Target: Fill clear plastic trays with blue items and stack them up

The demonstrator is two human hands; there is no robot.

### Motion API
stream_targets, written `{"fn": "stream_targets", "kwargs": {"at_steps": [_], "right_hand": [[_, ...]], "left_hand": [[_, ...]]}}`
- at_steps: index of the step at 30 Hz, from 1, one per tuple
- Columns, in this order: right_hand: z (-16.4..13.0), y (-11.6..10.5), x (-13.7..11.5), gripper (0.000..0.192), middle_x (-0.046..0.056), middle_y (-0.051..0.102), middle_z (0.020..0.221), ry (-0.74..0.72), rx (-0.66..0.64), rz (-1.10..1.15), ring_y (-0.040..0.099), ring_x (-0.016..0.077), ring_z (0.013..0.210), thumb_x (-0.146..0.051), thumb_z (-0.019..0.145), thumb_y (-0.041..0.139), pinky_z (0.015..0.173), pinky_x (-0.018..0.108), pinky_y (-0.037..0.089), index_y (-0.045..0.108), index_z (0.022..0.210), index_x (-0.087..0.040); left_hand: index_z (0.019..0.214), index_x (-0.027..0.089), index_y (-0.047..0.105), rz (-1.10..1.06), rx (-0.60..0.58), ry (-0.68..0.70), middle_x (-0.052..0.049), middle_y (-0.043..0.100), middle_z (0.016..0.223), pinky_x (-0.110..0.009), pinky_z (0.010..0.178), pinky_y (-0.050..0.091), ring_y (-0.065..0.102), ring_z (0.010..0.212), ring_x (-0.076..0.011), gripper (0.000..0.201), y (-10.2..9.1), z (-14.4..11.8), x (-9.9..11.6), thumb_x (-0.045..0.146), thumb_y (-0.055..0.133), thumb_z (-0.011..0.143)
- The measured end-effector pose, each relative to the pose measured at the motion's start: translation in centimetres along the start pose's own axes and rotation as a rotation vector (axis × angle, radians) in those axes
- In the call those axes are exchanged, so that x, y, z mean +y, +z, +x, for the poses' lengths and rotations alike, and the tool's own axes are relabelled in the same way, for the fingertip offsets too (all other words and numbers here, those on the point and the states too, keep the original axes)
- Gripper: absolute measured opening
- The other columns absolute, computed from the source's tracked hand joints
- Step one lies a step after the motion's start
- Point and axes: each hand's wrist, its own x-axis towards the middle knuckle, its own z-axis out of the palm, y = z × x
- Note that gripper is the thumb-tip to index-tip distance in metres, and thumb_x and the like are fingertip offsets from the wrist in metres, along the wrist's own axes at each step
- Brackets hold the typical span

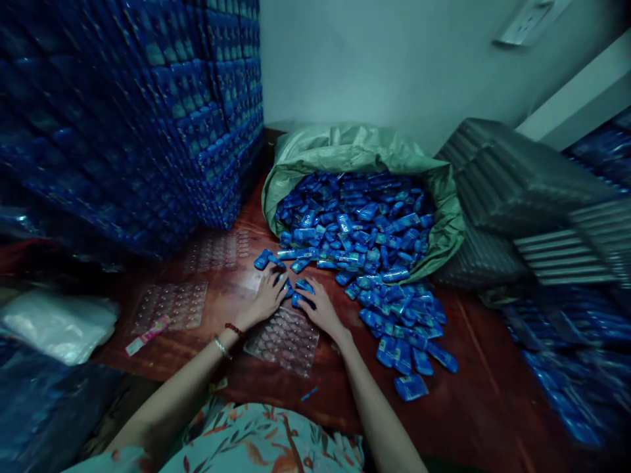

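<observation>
Packets (304, 286) in blue wrapping lie under the fingers of both hands at the far edge of the clear moulded tray (283, 345), between the left hand (269, 295) and the right hand (319, 306). The left hand reaches in from the tray's left, the right hand from its right, and both are about equally near. Fingers curl over the packets and touch them; whether either hand truly grips one, I cannot tell. The long axes, partly covered, seem to point different ways. The packets look small, oblong and glossy, with paler printing. Beyond the tray, a green sack (340, 144) spills many similar ones; a loose heap (401, 315) lies on the bench (493, 394) to the tray's right.
</observation>
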Motion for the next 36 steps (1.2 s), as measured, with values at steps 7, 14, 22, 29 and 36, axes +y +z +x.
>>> {"fn": "stream_targets", "kwargs": {"at_steps": [7,14,22,29,36], "right_hand": [[-4.3,-2.4,0.4,0.034,0.011,0.061,0.109,0.350,0.371,0.192,0.058,0.0217,0.101,-0.039,0.087,0.049,0.092,0.040,0.045,0.065,0.109,-0.019],[-0.4,-1.8,-1.9,0.047,0.011,0.051,0.116,0.352,0.082,-0.154,0.053,0.0232,0.106,-0.031,0.084,0.052,0.089,0.037,0.046,0.048,0.129,-0.018],[1.8,-1.0,-3.5,0.040,0.013,0.052,0.116,0.335,-0.087,-0.427,0.050,0.0257,0.108,-0.016,0.084,0.046,0.081,0.034,0.048,0.052,0.124,-0.019],[-2.6,-3.9,-2.8,0.032,0.008,0.063,0.106,0.252,0.148,0.065,0.059,0.0205,0.096,-0.031,0.088,0.049,0.084,0.032,0.047,0.053,0.117,-0.018],[-8.1,-3.4,-7.1,0.022,0.006,0.063,0.099,0.175,0.008,0.060,0.058,0.0206,0.093,-0.026,0.091,0.045,0.084,0.035,0.046,0.059,0.108,-0.023]], "left_hand": [[0.105,0.016,0.061,-0.359,0.304,-0.147,-0.010,0.062,0.107,-0.038,0.093,0.045,0.058,0.100,-0.0204,0.027,-2.8,-4.5,-1.9,0.029,0.043,0.091],[0.112,0.017,0.059,0.076,0.027,0.071,-0.013,0.056,0.116,-0.042,0.090,0.045,0.053,0.105,-0.0266,0.032,-4.3,-2.9,0.9,0.033,0.057,0.085],[0.120,0.001,0.050,0.410,-0.238,0.026,-0.029,0.051,0.120,-0.042,0.081,0.050,0.057,0.107,-0.0338,0.038,-2.6,-0.5,4.5,0.015,0.048,0.085],[0.135,0.001,0.034,0.301,-0.175,0.076,-0.030,0.035,0.141,-0.041,0.095,0.046,0.043,0.129,-0.0311,0.054,-3.0,-1.9,2.0,-0.003,0.030,0.082],[0.121,0.014,0.054,-0.324,-0.009,-0.025,-0.010,0.065,0.113,-0.035,0.087,0.051,0.064,0.098,-0.0218,0.035,-6.4,-5.3,0.1,0.029,0.047,0.090]]}}
